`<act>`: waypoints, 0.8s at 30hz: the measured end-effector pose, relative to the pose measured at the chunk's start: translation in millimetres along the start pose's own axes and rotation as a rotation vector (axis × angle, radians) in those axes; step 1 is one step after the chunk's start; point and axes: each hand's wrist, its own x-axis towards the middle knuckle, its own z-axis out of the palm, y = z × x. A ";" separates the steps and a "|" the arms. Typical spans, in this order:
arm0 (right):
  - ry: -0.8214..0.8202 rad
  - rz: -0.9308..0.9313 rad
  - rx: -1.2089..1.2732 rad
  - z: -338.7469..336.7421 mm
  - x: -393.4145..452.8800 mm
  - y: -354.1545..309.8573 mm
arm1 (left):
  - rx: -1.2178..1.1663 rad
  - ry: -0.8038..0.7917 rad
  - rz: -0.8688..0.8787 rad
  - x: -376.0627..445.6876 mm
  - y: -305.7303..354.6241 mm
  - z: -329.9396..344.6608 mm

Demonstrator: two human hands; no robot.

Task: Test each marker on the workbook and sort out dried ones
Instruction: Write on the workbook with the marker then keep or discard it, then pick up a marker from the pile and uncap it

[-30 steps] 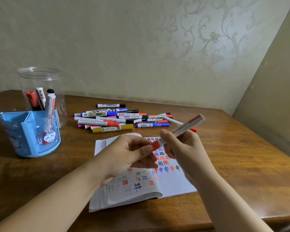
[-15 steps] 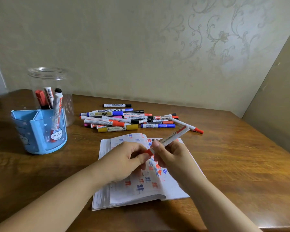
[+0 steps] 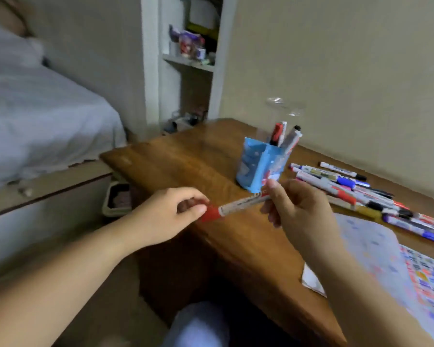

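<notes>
My right hand [image 3: 296, 209] grips the barrel of a white marker [image 3: 243, 202] with a red cap [image 3: 211, 214], held above the table's left edge. My left hand [image 3: 168, 216] pinches that red cap, which sits on the marker. The open workbook [image 3: 391, 266], covered in coloured scribbles, lies at the lower right. A pile of several markers [image 3: 361, 194] lies on the table behind my right hand. The blue pen holder [image 3: 258, 166] stands beyond the hands, and a clear jar [image 3: 286, 113] behind it has markers in it.
The wooden table [image 3: 198, 166] ends at its left edge near my left hand. A bed [image 3: 35, 108] is at the left, with a small bin [image 3: 118, 199] on the floor beside it. A shelf niche [image 3: 191, 53] sits in the back wall.
The view has swung left, off the workbook toward the table's left edge. Both hands have moved left with the red-capped marker, away from above the workbook.
</notes>
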 end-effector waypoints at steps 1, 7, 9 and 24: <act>-0.064 -0.030 0.033 27.2 -1.1 -7.4 | 0.028 0.060 -0.056 -18.3 -23.9 -18.2; -0.492 -0.082 0.100 212.7 -43.4 -36.6 | 0.290 0.311 -0.450 -146.4 -164.5 -121.0; -0.583 -0.062 0.085 273.6 -61.9 -36.6 | 0.316 0.348 -0.555 -182.1 -192.1 -144.5; -0.754 -0.093 -0.159 271.8 -52.7 -64.4 | 0.171 0.334 -0.410 -156.5 -182.9 -140.3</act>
